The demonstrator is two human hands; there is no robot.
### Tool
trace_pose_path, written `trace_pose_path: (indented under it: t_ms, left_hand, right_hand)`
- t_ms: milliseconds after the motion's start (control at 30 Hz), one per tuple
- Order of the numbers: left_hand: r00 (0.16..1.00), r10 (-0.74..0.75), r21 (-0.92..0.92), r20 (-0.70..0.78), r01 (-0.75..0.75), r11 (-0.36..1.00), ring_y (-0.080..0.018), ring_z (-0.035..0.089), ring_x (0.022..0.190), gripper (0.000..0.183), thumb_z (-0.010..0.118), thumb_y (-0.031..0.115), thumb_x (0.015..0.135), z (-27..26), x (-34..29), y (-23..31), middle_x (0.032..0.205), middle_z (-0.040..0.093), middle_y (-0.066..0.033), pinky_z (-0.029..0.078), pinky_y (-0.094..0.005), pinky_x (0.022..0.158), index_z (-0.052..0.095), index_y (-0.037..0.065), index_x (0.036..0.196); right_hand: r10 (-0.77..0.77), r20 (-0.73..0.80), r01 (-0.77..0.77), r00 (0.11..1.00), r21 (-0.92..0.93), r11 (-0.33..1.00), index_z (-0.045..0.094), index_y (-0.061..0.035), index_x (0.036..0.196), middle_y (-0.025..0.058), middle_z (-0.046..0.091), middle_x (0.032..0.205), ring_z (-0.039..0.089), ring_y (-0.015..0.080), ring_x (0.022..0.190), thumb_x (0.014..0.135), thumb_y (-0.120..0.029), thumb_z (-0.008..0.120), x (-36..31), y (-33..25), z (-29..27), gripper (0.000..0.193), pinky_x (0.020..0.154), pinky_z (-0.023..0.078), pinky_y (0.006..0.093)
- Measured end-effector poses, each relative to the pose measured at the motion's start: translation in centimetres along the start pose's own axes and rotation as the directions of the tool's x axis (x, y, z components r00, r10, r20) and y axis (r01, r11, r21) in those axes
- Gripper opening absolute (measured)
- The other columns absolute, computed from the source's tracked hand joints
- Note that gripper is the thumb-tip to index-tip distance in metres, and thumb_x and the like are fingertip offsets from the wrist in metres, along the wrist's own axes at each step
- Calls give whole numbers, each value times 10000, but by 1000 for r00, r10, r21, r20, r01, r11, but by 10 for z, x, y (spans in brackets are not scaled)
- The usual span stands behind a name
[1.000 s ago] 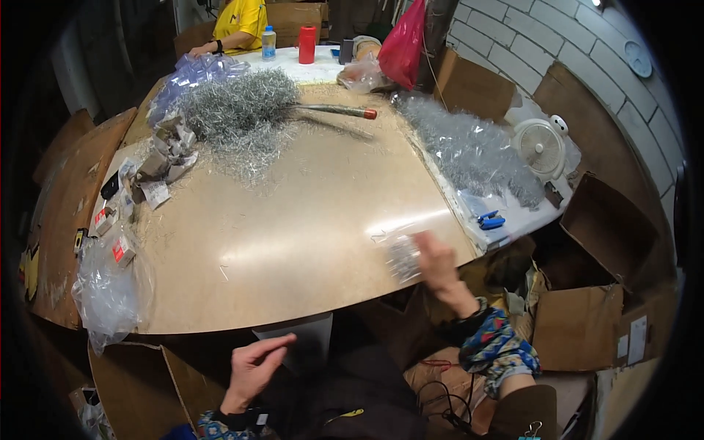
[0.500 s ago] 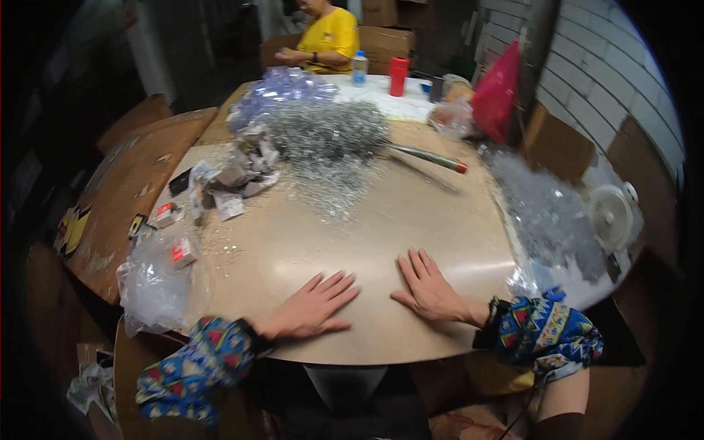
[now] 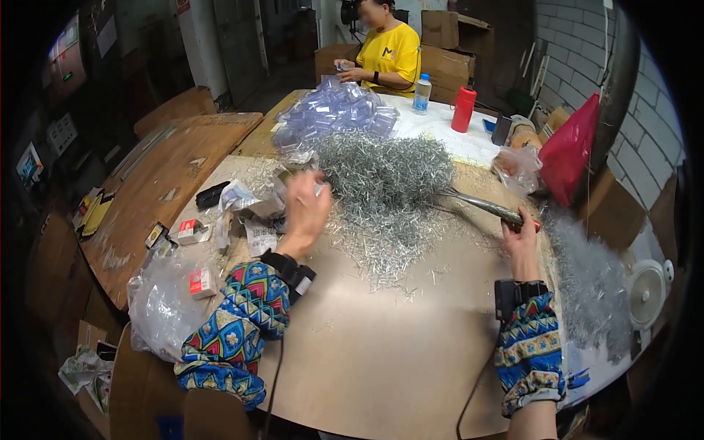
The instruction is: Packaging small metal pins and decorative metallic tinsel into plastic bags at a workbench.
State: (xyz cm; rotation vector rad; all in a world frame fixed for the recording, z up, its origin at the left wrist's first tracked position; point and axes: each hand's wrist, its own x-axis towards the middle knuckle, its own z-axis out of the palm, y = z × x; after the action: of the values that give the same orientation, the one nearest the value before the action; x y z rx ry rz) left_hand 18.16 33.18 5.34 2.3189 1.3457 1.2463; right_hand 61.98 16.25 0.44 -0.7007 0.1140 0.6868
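Observation:
A heap of small silvery metal pins (image 3: 381,172) spreads over the middle of the tan table (image 3: 381,359). My right hand (image 3: 521,242) is closed round a long metallic-looking handle (image 3: 484,207) close to its red end. The tool's far end is buried in the pins, so its kind is hidden. By the heap's left edge is my left hand (image 3: 306,209), slightly blurred, fingers stretched up and the thumb apart. Nothing shows in it. Crumpled paper (image 3: 253,209) lies right beside that hand; whether they touch, I cannot tell.
Clear plastic pieces (image 3: 334,114) are piled behind the pins. A water bottle (image 3: 421,95) and red flask (image 3: 463,110) stand farther back, near a seated person in yellow (image 3: 389,55). Small boxes (image 3: 202,283) and a plastic bag (image 3: 165,293) lie left; a white fan (image 3: 647,293) stands right.
Both hands have left the bare tabletop, where they lay flat. The right has moved forward and taken hold of the handle; the left has moved forward to the heap's left edge. The view has shifted.

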Motion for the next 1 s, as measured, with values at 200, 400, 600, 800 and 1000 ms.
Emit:
trace_pose_path:
  t_ms: [200, 400, 600, 800, 1000]
  left_hand:
    - [858, -431, 424, 279, 292, 857, -367, 591, 1025, 513, 728, 173, 663, -37, 32, -54, 1055, 629, -241, 460, -370, 890, 581, -28, 1113]
    - [953, -291, 191, -89, 303, 934, -298, 665, 895, 321, 631, 106, 724, -86, 55, -62, 869, 682, -199, 501, -397, 820, 645, 26, 1034]
    - [916, -400, -649, 16, 314, 693, -164, 630, 852, 431, 638, 51, 771, -122, 62, 3, 1005, 647, -113, 520, -309, 757, 551, -21, 1187]
    - [723, -19, -498, 691, 496, 711, -204, 591, 1005, 739, 815, 278, 695, -112, 34, 58, 1127, 591, -121, 492, -327, 855, 468, -1, 1284]
    - [493, 124, -259, 861, 217, 941, -269, 518, 1134, 884, 866, 299, 582, -74, 21, 46, 1211, 553, -152, 413, -347, 972, 449, 13, 1307]
  right_hand:
    - [-10, 197, 77, 980, -336, 939, 620, -59, 868, 85, 679, 852, 662, 208, 814, 769, -74, 713, -40, -41, 3, 136, 790, 563, 382]
    - [48, 309, 116, 950, -493, 862, 630, -49, 988, 67, 677, 904, 658, 176, 836, 795, -116, 698, -81, -86, 0, 215, 788, 562, 336]
    - [95, 298, 115, 950, -616, 779, 602, -61, 1073, 57, 663, 967, 632, 165, 913, 783, -133, 707, -123, -135, -25, 317, 842, 532, 344]
    - [66, 282, 160, 957, -705, 691, 592, -74, 1029, 49, 652, 932, 637, 150, 886, 753, -169, 713, -171, -156, -22, 316, 812, 527, 322]
    - [-8, 300, 239, 954, -743, 625, 598, -70, 983, 41, 640, 871, 639, 150, 820, 763, -165, 696, -195, -153, -13, 259, 762, 518, 288]
